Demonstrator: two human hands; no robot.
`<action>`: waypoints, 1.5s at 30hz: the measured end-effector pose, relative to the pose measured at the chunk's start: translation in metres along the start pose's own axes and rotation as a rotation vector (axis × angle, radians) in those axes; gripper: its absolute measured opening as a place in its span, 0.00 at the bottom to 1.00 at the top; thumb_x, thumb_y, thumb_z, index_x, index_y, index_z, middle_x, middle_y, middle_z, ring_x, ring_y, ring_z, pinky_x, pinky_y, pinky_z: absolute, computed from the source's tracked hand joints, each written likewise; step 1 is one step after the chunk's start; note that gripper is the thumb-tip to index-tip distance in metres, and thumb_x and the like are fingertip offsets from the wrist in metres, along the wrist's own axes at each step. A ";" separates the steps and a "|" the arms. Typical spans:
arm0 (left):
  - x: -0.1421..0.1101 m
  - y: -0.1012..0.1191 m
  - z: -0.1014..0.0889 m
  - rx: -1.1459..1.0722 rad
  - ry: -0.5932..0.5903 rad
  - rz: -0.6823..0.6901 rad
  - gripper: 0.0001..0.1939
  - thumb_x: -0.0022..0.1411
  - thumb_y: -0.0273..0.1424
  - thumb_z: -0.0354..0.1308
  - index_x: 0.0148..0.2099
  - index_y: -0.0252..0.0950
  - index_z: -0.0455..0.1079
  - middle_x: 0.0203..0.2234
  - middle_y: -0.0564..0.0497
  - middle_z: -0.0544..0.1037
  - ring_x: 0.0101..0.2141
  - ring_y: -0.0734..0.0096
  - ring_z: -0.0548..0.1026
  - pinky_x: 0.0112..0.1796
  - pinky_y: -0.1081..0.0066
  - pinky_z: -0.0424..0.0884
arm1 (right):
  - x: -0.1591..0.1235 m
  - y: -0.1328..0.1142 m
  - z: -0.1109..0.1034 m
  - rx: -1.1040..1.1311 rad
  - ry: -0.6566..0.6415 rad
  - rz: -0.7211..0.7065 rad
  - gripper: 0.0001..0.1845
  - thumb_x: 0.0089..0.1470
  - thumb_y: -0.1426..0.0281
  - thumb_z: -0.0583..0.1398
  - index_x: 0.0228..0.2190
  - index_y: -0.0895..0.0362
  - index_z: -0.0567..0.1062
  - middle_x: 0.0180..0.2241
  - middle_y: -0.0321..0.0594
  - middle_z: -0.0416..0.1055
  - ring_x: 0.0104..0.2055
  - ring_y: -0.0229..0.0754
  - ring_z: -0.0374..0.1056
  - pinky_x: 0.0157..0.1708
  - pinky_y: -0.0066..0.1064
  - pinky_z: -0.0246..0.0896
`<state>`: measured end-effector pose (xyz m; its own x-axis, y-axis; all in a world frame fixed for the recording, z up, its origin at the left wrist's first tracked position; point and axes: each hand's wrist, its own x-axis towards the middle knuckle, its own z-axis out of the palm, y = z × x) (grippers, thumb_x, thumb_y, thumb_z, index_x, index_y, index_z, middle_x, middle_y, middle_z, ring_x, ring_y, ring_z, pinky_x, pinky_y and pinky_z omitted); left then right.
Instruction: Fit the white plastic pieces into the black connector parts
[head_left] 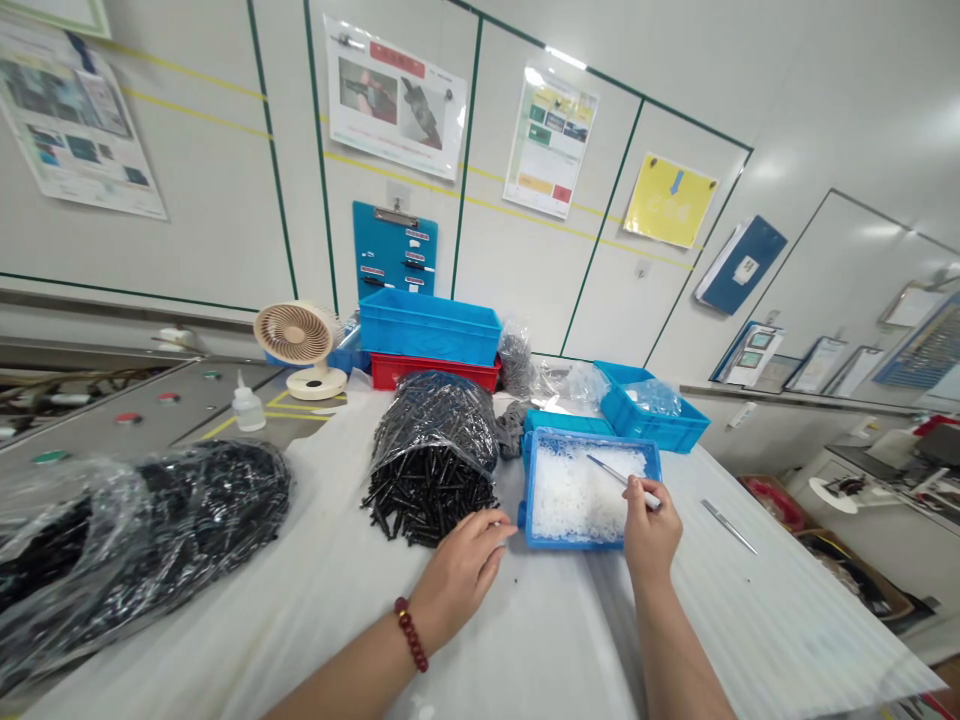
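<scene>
Currently, in the head view, the right grip [652, 530] pinches a slim tool [608, 469] whose tip points left over white pieces [574, 505] in the blue tray [581, 545] below. Black rods [424, 490] lie just beyond the left grip [463, 572], its fingertips bunched; whether they clasp anything, I cannot tell. Single white pieces blur together. Beyond both grips, print on the wall posters [397, 100] is unreadable.
</scene>
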<state>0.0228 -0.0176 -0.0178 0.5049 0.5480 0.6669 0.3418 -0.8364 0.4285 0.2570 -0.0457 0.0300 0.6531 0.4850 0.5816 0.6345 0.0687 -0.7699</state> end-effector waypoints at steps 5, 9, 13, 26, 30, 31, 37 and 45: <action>0.000 0.000 0.000 0.001 -0.007 0.001 0.16 0.60 0.21 0.43 0.47 0.36 0.65 0.41 0.45 0.69 0.42 0.66 0.68 0.43 0.64 0.69 | 0.000 0.004 -0.001 -0.041 0.019 -0.094 0.22 0.50 0.51 0.52 0.25 0.57 0.70 0.24 0.39 0.70 0.25 0.39 0.62 0.24 0.28 0.52; 0.000 0.000 0.000 -0.005 -0.009 0.001 0.15 0.60 0.21 0.44 0.46 0.36 0.65 0.41 0.45 0.69 0.41 0.66 0.68 0.42 0.64 0.70 | 0.000 0.005 -0.002 -0.060 0.044 -0.133 0.20 0.51 0.53 0.52 0.24 0.57 0.70 0.25 0.40 0.69 0.27 0.41 0.63 0.25 0.28 0.52; 0.000 0.000 0.000 -0.013 -0.012 -0.001 0.15 0.60 0.20 0.43 0.46 0.36 0.65 0.41 0.45 0.69 0.42 0.66 0.69 0.42 0.64 0.70 | 0.000 0.005 -0.002 -0.059 0.038 -0.135 0.20 0.51 0.54 0.52 0.23 0.56 0.69 0.25 0.40 0.69 0.26 0.40 0.62 0.25 0.28 0.52; 0.000 0.000 0.000 -0.031 -0.015 -0.008 0.15 0.59 0.20 0.43 0.45 0.35 0.66 0.40 0.45 0.69 0.40 0.67 0.70 0.41 0.66 0.70 | 0.004 0.005 0.001 0.008 -0.021 0.057 0.22 0.48 0.50 0.53 0.22 0.56 0.68 0.18 0.34 0.67 0.16 0.36 0.56 0.21 0.28 0.49; 0.000 -0.001 0.001 -0.037 -0.010 -0.003 0.15 0.59 0.20 0.44 0.45 0.35 0.66 0.40 0.45 0.69 0.40 0.67 0.70 0.41 0.67 0.70 | 0.005 0.012 0.008 -0.014 -0.085 -0.006 0.22 0.47 0.50 0.54 0.24 0.57 0.71 0.20 0.37 0.69 0.20 0.39 0.61 0.24 0.29 0.52; 0.000 -0.001 0.002 -0.038 -0.011 -0.002 0.15 0.59 0.20 0.44 0.45 0.36 0.66 0.40 0.45 0.69 0.40 0.67 0.70 0.40 0.67 0.70 | 0.005 0.014 0.010 -0.023 -0.095 -0.028 0.22 0.47 0.51 0.54 0.24 0.57 0.71 0.21 0.38 0.70 0.22 0.40 0.62 0.25 0.29 0.53; -0.001 -0.003 0.002 -0.026 -0.013 0.001 0.14 0.60 0.21 0.44 0.45 0.36 0.67 0.38 0.46 0.71 0.39 0.68 0.70 0.40 0.67 0.71 | 0.003 0.014 0.014 0.042 -0.137 -0.011 0.21 0.45 0.52 0.56 0.25 0.58 0.73 0.26 0.41 0.72 0.23 0.39 0.61 0.23 0.29 0.53; -0.003 -0.009 0.004 0.021 0.062 -0.036 0.14 0.63 0.26 0.45 0.49 0.36 0.64 0.41 0.45 0.71 0.42 0.66 0.70 0.44 0.63 0.70 | 0.008 0.014 0.011 0.409 -0.043 0.238 0.19 0.43 0.53 0.58 0.23 0.58 0.69 0.19 0.34 0.66 0.20 0.34 0.54 0.21 0.26 0.50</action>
<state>0.0214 -0.0116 -0.0254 0.4418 0.5754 0.6883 0.3757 -0.8154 0.4405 0.2666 -0.0315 0.0208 0.7374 0.5637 0.3721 0.2494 0.2847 -0.9256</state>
